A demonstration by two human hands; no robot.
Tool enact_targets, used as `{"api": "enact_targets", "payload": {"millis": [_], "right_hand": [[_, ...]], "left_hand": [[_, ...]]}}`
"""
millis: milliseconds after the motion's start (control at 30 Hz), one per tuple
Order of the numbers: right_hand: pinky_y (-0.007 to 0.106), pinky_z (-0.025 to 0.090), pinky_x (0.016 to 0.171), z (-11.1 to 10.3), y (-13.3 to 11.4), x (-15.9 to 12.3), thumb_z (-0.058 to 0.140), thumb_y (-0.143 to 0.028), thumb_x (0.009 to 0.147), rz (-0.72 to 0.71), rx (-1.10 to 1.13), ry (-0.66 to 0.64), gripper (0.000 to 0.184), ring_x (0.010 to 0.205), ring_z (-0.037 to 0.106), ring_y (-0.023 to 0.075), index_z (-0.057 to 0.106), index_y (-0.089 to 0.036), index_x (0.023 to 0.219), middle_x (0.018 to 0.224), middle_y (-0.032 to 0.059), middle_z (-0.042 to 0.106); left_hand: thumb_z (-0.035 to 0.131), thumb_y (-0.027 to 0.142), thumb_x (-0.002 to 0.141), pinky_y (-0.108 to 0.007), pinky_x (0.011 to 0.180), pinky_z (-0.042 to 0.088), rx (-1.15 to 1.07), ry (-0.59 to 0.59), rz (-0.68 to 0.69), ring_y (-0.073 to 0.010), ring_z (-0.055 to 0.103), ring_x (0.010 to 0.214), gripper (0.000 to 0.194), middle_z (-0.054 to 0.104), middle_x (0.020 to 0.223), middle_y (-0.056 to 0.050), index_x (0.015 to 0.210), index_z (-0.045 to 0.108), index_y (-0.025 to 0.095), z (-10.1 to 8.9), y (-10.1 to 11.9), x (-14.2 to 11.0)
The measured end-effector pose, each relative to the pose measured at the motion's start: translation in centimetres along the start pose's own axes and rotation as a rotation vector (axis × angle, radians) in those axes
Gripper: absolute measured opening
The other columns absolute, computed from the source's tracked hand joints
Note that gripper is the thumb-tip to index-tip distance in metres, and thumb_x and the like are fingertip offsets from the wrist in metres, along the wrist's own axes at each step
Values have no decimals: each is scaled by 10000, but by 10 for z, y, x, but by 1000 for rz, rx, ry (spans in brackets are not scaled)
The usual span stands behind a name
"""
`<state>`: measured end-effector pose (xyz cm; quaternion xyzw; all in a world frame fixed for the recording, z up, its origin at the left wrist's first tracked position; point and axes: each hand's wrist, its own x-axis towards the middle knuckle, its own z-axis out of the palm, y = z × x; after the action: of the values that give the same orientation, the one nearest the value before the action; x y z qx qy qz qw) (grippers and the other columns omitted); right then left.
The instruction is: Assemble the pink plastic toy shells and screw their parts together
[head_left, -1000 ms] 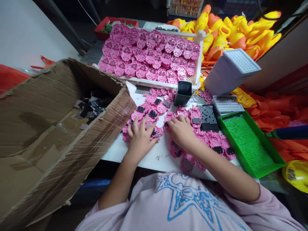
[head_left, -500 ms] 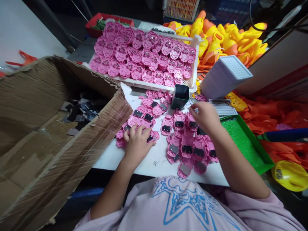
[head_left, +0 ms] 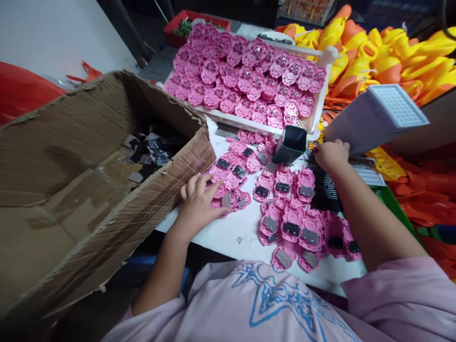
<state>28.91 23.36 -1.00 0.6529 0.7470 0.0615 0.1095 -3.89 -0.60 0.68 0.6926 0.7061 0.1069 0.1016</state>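
My left hand (head_left: pixel 198 205) is at the left pile of pink plastic cases (head_left: pixel 235 176), beside the cardboard box. Its fingers are spread and its thumb stretches along the nearest case, touching it. My right hand (head_left: pixel 334 156) is further off, between a black cup (head_left: pixel 290 145) and a tall stack of white trays (head_left: pixel 370 118). Its fingertips are pinched together; anything between them is too small to make out. Below it lies a black perforated tray (head_left: pixel 325 189). More pink cases (head_left: pixel 292 219) with black or grey rectangular pads are grouped at the table's middle.
On my left stands an open cardboard box (head_left: pixel 171 183) with dark scraps inside. A white crate (head_left: pixel 231 118) full of pink cases lies at the back. Yellow and orange plastic parts (head_left: pixel 388 57) are heaped back right. A green tray (head_left: pixel 395 209) sits under my right forearm.
My view has swung left, shifting the scene to the right. My right hand has moved from above the pink cases toward the white tray stack. My left hand remains at the left pile.
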Motion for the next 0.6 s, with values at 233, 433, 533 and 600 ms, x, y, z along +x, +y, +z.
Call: {"api": "enact_targets", "payload": {"millis": [233, 433, 533, 600], "right_hand": [[398, 289, 785, 7, 4, 4, 380, -249, 884, -67, -35, 8, 378, 1025, 494, 303, 684, -63, 1009, 1052, 223, 661], [390, 324, 779, 5, 4, 1, 336, -277, 911, -127, -59, 21, 423, 1013, 522, 304, 674, -41, 1004, 1032, 229, 658], [400, 371, 789, 3, 2, 2, 364, -281, 914, -157, -76, 11, 395, 1016, 543, 303, 669, -42, 995, 1009, 221, 657], [404, 419, 820, 0, 1, 3, 416, -302, 914, -174, -97, -3, 350, 1023, 559, 275, 655, -58, 993, 1000, 182, 653]], "left_hand": [[736, 412, 705, -477, 991, 281, -28, -56, 43, -313, 363, 1268, 510, 495, 1339, -79, 1181, 610, 278, -5, -1, 2], [724, 411, 736, -418, 958, 313, -149, 21, 44, -274, 460, 1174, 348, 582, 1200, -68, 1030, 676, 233, -3, -1, 5], [699, 404, 765, -403, 926, 319, -136, 95, 30, -260, 501, 1110, 316, 620, 1120, -67, 1022, 656, 225, 1, -2, 5], [672, 368, 796, -393, 910, 323, -115, 132, 26, -254, 514, 1088, 289, 633, 1090, -69, 1039, 630, 218, 4, -1, 6]]}}
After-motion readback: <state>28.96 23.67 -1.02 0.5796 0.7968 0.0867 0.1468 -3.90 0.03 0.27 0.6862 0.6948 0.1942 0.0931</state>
